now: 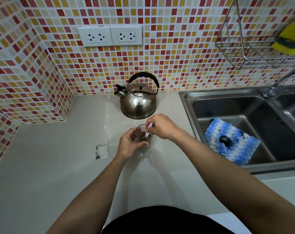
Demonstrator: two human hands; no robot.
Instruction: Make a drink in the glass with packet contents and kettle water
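Note:
A small clear glass [144,136] with dark brown liquid stands on the pale counter. My left hand [129,146] wraps around its left side. My right hand [161,126] is just above and right of the rim, pinching a thin white stick [148,130] whose lower end dips into the drink. A steel kettle [138,101] with a black handle sits upright behind the glass, spout pointing left. A torn white packet [102,151] lies flat on the counter to the left of my left hand.
The steel sink [227,105] is on the right, with a blue-and-white cloth [231,142] in it and the tap [278,83] at the back. A wire rack [254,48] with a yellow sponge hangs above. Two wall sockets [109,36] sit on the tiled wall.

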